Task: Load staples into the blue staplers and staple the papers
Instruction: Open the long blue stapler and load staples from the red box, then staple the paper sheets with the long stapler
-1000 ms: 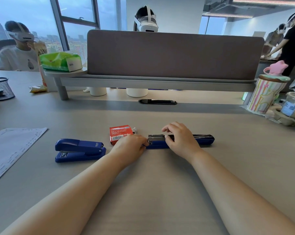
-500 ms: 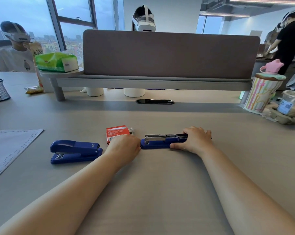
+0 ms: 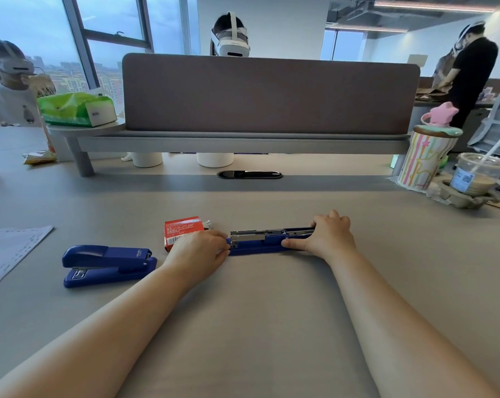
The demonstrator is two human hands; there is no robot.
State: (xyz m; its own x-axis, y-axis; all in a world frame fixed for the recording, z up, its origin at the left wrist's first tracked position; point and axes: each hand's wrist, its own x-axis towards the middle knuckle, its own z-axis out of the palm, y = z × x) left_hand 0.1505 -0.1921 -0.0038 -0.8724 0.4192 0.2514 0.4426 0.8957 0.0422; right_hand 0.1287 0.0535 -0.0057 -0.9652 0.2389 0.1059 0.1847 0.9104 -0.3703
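Note:
A blue stapler [image 3: 260,243] lies flat and unfolded on the desk, its metal staple channel showing on top. My right hand [image 3: 327,235] grips its right end, thumb along the near side. My left hand [image 3: 201,252] holds the left end with curled fingers. A red staple box [image 3: 181,228] stands just behind my left hand. A second blue stapler [image 3: 108,264], folded shut, sits to the left. Papers [image 3: 9,251] lie at the far left edge.
A grey shelf with a brown divider panel [image 3: 268,93] crosses the back of the desk. A striped cup with a pink lid [image 3: 425,159] and an iced drink in a carrier [image 3: 472,180] stand at the right. People with headsets sit behind and to the left.
My right hand slid from the middle of the unfolded stapler to its right end, uncovering the metal channel. My left hand stayed at the left end.

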